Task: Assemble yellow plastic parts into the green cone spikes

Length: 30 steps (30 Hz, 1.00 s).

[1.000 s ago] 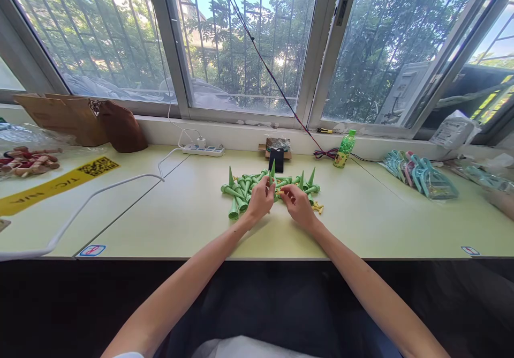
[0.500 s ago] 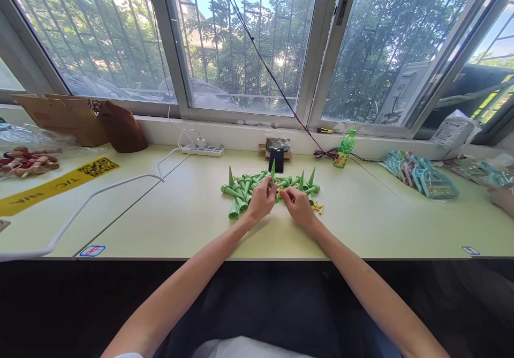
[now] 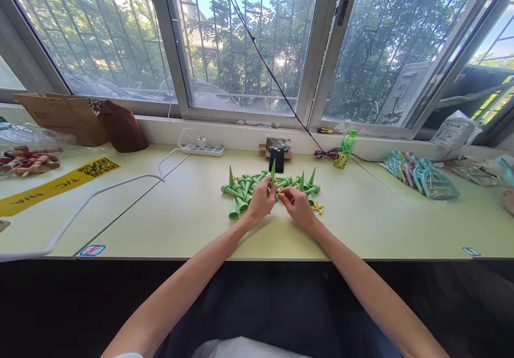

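My left hand (image 3: 262, 201) is closed around a green plastic cone (image 3: 273, 172), its pointed end sticking up above the fingers. Just to the right, my right hand (image 3: 297, 206) is pinched, with a small yellow piece (image 3: 282, 193) at its fingertips, close to the side of the cone. Around both hands lies a heap of similar green cones (image 3: 239, 191), several standing point up and others on their sides. Small yellow pieces (image 3: 318, 208) lie to the right of my right hand. The lower part of the held cone is hidden by my fingers.
Behind the heap are a black phone (image 3: 277, 159) and a small cardboard box (image 3: 263, 148). A green bottle (image 3: 345, 149) stands to their right. Bagged pastel clip-like items (image 3: 431, 178) lie at right; a person's hand (image 3: 509, 200) shows at the edge. A white cable (image 3: 104, 189) crosses the left side.
My hands stay nearly in place, with slight finger movement of the right hand by the cone. At the far right, the other person's hand has shifted and a light-blue item has been lifted.
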Tool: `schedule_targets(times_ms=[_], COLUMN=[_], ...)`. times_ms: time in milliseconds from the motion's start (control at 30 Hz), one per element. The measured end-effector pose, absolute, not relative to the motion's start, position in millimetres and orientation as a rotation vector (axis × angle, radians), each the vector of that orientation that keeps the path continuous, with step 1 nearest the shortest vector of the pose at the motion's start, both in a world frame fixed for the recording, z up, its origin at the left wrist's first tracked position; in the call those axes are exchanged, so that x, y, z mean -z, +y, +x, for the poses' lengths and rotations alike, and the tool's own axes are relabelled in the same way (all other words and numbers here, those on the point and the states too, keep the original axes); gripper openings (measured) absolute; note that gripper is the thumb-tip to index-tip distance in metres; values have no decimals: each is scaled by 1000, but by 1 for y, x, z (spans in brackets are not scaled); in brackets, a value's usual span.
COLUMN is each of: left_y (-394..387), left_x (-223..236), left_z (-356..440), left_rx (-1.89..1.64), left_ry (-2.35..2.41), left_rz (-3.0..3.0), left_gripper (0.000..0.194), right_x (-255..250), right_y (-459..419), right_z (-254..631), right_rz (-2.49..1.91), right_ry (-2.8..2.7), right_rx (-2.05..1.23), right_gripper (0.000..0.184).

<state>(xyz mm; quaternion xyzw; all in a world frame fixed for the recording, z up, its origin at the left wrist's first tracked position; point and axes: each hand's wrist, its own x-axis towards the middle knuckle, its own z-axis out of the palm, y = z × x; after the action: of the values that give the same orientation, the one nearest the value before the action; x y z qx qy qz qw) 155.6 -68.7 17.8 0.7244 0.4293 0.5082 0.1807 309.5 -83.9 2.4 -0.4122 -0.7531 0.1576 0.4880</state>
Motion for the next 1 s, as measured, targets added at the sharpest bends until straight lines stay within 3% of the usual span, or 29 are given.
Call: schedule_targets(times_ms=[300,533,700,1000], left_y=[-69,-69,-69,-69], left_x=[-16,-17,-17,-16], left_z=[155,156,156,155], left_rx=[-1403,-1421,-1418,-1391], left_ry=[1187,1206,1204,1193], left_rz=[2073,2046,2054,2084], left_gripper=[10,7,7,9], right_x=[2,-1,0,3], right_y=[-81,-84,-83,-81], right_z=[311,311,311,311], right_rz=[-1088,-1034,-1042,-1115], right_ry=[-1846,-1843,-1852,-1842], right_rx=[-328,-366,-349,-335], right_gripper=[44,26,25,45])
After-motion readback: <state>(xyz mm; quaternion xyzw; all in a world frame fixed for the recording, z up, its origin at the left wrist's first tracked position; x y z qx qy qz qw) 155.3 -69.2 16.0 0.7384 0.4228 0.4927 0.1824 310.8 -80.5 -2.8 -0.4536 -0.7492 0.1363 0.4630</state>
